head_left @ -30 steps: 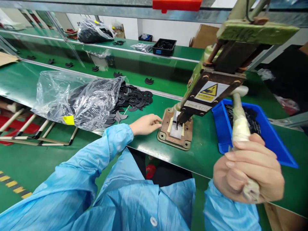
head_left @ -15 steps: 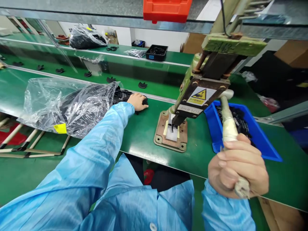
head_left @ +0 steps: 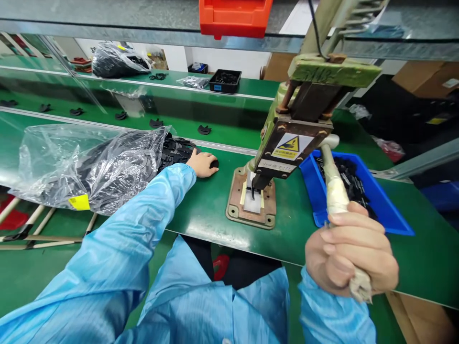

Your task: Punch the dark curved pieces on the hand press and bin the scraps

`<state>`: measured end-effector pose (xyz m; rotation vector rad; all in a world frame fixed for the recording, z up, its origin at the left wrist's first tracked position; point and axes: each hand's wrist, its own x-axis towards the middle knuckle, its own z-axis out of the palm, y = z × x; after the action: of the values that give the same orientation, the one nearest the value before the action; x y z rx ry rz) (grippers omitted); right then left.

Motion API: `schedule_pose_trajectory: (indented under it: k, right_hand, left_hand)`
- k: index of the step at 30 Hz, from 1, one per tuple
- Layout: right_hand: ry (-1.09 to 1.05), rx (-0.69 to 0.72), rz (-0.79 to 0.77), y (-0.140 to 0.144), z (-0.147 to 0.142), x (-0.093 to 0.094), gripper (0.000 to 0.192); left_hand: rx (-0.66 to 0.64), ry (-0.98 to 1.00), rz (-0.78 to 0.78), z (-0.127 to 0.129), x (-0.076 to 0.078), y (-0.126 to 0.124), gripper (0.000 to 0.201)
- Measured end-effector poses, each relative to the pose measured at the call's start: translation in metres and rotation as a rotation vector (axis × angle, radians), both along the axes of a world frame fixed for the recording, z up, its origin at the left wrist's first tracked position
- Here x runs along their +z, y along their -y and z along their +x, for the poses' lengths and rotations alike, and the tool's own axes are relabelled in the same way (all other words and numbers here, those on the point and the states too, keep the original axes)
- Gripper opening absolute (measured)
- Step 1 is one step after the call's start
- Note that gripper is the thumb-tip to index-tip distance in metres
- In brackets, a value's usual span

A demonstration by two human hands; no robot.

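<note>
My right hand (head_left: 353, 253) is wrapped around the taped lever handle (head_left: 336, 191) of a green hand press (head_left: 287, 138). A strip of black material (head_left: 253, 191) shows under the press head, over a light metal plate on the brown base (head_left: 234, 212). Further left, my left hand (head_left: 202, 164) lies at the open mouth of a clear plastic bag (head_left: 118, 167) full of flat black parts (head_left: 175, 150). A dark rounded black part (head_left: 214, 164) shows between its thumb and fingers; the fingertips are partly hidden.
A blue bin (head_left: 390, 210) of black pieces stands right of the press. Curved black parts (head_left: 204, 129) lie in a spaced row on the green strip behind. A black tray (head_left: 225, 82) and another filled bag (head_left: 118, 59) sit further back. A red bin (head_left: 234, 19) hangs overhead.
The view has shifted slightly, so most things appear further left. My left hand has turned a little on the black parts. My right hand keeps its grip on the lever, which looks barely moved.
</note>
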<state>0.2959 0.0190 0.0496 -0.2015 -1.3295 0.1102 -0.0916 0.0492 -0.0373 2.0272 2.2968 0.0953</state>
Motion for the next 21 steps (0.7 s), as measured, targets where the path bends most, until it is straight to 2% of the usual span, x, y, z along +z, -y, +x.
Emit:
schedule_pose_trajectory:
  k: [5,9,13,17,21]
  right_hand:
    - [0.047,0.016,0.019,0.0,0.001,0.0,0.051]
    - [0.094,0.03,0.001,0.003,0.005,0.001,0.046]
    - [0.107,0.022,-0.015,0.004,0.007,0.001,0.041]
    - [0.136,0.039,-0.007,0.004,0.01,0.002,0.035]
    - [0.17,0.059,-0.005,0.005,0.013,0.004,0.03]
  left_hand:
    - [-0.209,-0.055,0.04,0.01,0.004,0.031,0.054]
    - [-0.308,-0.14,0.103,0.014,0.008,0.033,0.053]
    - [-0.342,-0.189,0.137,0.023,0.004,0.021,0.051]
    - [-0.322,-0.19,0.14,0.032,0.0,0.004,0.044]
    - [-0.273,-0.121,0.131,0.034,0.006,-0.005,0.031]
